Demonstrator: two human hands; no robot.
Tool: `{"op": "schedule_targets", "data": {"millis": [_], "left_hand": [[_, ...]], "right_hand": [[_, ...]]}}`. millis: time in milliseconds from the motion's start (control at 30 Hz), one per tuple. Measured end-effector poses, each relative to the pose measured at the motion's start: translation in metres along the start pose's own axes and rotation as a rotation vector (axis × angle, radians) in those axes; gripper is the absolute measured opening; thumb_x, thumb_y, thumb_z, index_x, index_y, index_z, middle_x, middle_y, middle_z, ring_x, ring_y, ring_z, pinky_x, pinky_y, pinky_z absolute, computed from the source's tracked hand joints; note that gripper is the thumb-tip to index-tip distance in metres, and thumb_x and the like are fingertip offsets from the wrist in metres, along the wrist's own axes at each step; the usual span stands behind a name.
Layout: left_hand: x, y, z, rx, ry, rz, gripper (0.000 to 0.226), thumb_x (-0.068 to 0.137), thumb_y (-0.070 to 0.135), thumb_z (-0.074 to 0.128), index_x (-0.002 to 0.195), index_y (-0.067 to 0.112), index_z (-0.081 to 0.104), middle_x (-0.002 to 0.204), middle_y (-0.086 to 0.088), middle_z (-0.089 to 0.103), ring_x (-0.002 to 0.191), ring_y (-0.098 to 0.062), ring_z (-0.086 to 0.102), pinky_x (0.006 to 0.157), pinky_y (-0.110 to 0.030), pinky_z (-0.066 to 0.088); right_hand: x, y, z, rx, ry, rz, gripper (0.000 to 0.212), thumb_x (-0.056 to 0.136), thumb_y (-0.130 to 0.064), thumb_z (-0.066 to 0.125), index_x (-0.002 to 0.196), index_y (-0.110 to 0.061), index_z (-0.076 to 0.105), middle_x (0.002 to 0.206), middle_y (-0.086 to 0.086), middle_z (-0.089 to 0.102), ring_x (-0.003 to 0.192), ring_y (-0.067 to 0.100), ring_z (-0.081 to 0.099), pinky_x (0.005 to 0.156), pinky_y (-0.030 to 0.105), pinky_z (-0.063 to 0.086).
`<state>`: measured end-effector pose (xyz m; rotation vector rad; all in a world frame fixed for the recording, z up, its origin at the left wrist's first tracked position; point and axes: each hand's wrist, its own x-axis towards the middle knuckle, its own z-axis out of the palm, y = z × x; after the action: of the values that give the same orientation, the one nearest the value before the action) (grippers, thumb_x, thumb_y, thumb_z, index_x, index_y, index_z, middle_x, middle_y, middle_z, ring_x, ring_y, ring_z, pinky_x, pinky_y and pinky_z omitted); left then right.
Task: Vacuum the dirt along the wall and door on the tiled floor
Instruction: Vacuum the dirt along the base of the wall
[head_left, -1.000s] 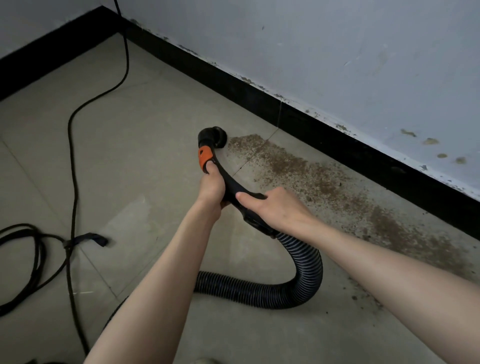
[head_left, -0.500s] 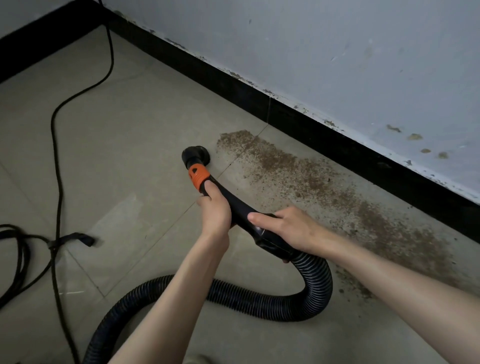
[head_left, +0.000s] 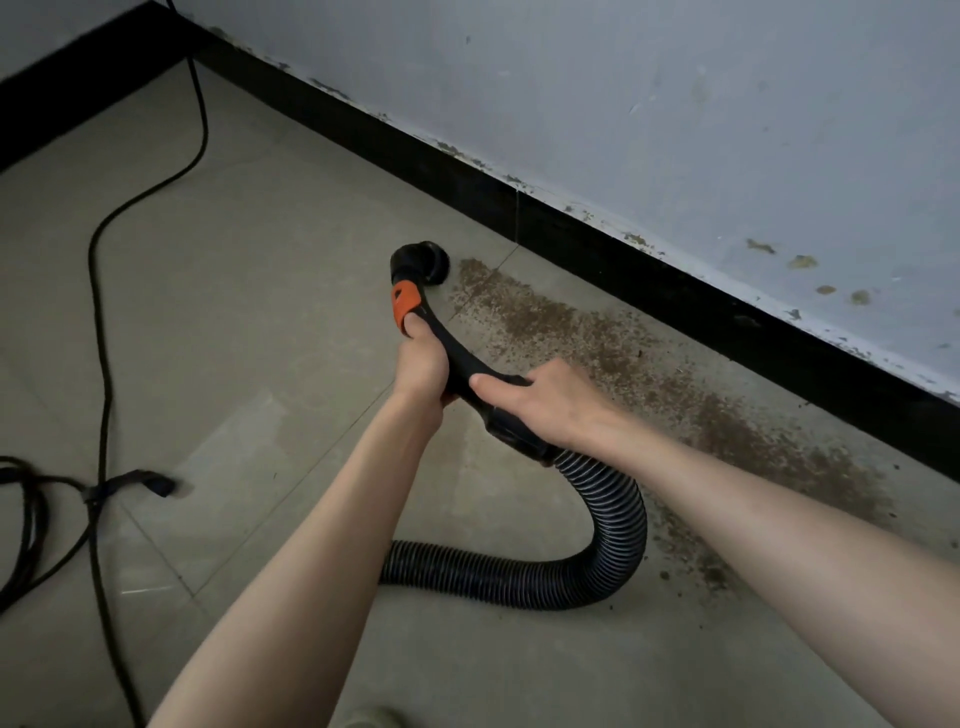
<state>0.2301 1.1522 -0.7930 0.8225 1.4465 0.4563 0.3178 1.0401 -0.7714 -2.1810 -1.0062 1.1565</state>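
Observation:
A black vacuum handle with an orange collar ends in a round black nozzle that sits on the tiled floor, just left of the near end of a brown dirt strip. My left hand grips the curved handle just below the orange collar. My right hand holds the handle's lower end, where the ribbed black hose begins. The hose loops down and back to the left behind my left forearm. The dirt runs along the black skirting toward the right.
A black power cable snakes down the left side of the floor, tied in a bundle with a strap at the left edge. The pale wall above the skirting has chipped, stained paint. A second skirting meets it at the upper left corner.
The nozzle had pulled back from the dirt half a second ago; now it is forward again at the strip's left end. Both hands kept their grip.

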Motion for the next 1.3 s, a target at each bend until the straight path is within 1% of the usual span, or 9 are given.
{"op": "schedule_targets", "data": {"millis": [100,267,367,567,667,800,1000,1167,1300], "left_hand": [[-0.012,-0.017,-0.011,-0.011,0.084,-0.004,0.062,0.098,0.053,0.021,0.139,0.009,0.036,0.126,-0.012,0.055,0.11,-0.031,0.057,0.09,-0.048,0.051],[-0.032,-0.045,-0.02,-0.004,0.103,-0.007,0.064,0.098,0.053,0.02,0.144,0.009,0.025,0.139,-0.016,0.045,0.12,-0.033,0.051,0.096,-0.049,0.048],[-0.039,-0.05,-0.009,0.009,0.084,-0.001,0.064,0.098,0.053,0.02,0.145,0.008,0.023,0.141,-0.016,0.043,0.123,-0.033,0.049,0.099,-0.05,0.045],[-0.044,-0.043,0.019,0.009,0.003,-0.015,0.063,0.099,0.052,0.02,0.146,0.01,0.023,0.135,-0.013,0.047,0.116,-0.032,0.053,0.091,-0.048,0.051],[-0.034,-0.031,0.029,0.021,-0.027,-0.014,0.061,0.098,0.052,0.02,0.144,0.011,0.026,0.129,-0.012,0.05,0.111,-0.031,0.055,0.085,-0.047,0.053],[-0.021,-0.008,0.039,0.027,-0.056,0.004,0.055,0.1,0.049,0.019,0.136,0.011,0.035,0.092,-0.005,0.056,0.084,-0.023,0.059,0.061,-0.036,0.051],[-0.007,0.016,0.048,0.039,-0.094,-0.007,0.053,0.1,0.048,0.02,0.136,0.012,0.035,0.089,-0.006,0.053,0.081,-0.024,0.057,0.057,-0.036,0.049],[-0.016,0.002,0.04,0.04,-0.04,0.005,0.052,0.1,0.048,0.02,0.132,0.012,0.038,0.088,-0.004,0.054,0.083,-0.023,0.058,0.064,-0.037,0.05],[-0.037,-0.025,0.015,-0.003,-0.022,0.022,0.045,0.098,0.051,0.024,0.125,0.018,0.039,0.096,-0.004,0.057,0.094,-0.025,0.059,0.079,-0.043,0.053]], "right_hand": [[-0.012,0.01,-0.001,0.068,-0.124,-0.028,0.062,0.079,-0.069,0.062,0.047,-0.017,0.05,0.037,-0.007,0.048,0.034,0.011,0.049,0.047,0.028,0.041],[-0.035,0.023,-0.005,0.179,-0.269,0.005,0.065,0.082,-0.062,0.063,0.067,0.001,0.071,0.063,0.011,0.069,0.048,0.019,0.062,0.052,0.03,0.05],[-0.044,0.032,-0.011,0.224,-0.246,0.023,0.055,0.079,-0.061,0.065,0.051,-0.013,0.067,0.054,0.005,0.066,0.044,0.019,0.063,0.044,0.024,0.048],[-0.047,0.041,-0.029,0.202,-0.142,0.064,0.071,0.075,-0.066,0.066,0.068,0.004,0.07,0.061,0.015,0.069,0.045,0.025,0.064,0.042,0.027,0.049],[-0.038,0.038,-0.035,0.194,-0.103,0.09,0.078,0.075,-0.068,0.066,0.075,0.01,0.068,0.07,0.024,0.07,0.053,0.033,0.067,0.056,0.04,0.058],[-0.018,0.028,-0.037,0.106,-0.033,0.095,0.082,0.074,-0.076,0.059,0.089,0.004,0.072,0.078,0.017,0.073,0.063,0.032,0.07,0.071,0.043,0.059],[0.003,0.018,-0.039,0.117,0.019,0.142,0.088,0.072,-0.078,0.059,0.115,-0.002,0.068,0.116,0.017,0.068,0.097,0.033,0.067,0.086,0.04,0.056],[-0.012,0.02,-0.034,0.153,-0.056,0.132,0.084,0.074,-0.075,0.062,0.107,0.002,0.065,0.109,0.019,0.067,0.093,0.035,0.067,0.09,0.05,0.055],[-0.039,0.025,-0.028,0.17,-0.155,0.083,0.063,0.076,-0.069,0.065,0.061,-0.008,0.061,0.061,0.009,0.066,0.052,0.026,0.067,0.065,0.042,0.059]]}}
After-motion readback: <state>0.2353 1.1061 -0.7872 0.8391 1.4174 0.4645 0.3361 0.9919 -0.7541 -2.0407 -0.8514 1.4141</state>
